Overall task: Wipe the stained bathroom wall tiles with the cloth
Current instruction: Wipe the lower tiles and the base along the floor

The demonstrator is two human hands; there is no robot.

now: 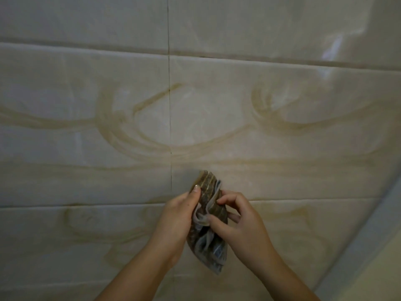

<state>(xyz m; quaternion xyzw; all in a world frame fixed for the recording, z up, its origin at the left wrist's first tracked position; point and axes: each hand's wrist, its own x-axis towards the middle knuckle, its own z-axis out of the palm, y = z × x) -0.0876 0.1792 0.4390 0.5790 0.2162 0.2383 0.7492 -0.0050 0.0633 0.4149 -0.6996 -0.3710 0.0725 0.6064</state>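
A crumpled grey-brown cloth (208, 224) hangs in front of the wall, held between both hands. My left hand (175, 222) grips its left side, thumb pressed near the cloth's top corner. My right hand (240, 224) pinches its folds from the right with thumb and fingers. The beige wall tiles (217, 118) fill the view and carry curved yellow-brown smear streaks (138, 140) across the middle, with fainter ones lower left. The cloth is off the wall, or at most brushing it at its top; I cannot tell which.
A vertical grout line (169, 105) runs down just left of the cloth. Horizontal grout lines cross above and below the streaks. A pale edge or ledge (368, 235) slants across the lower right corner.
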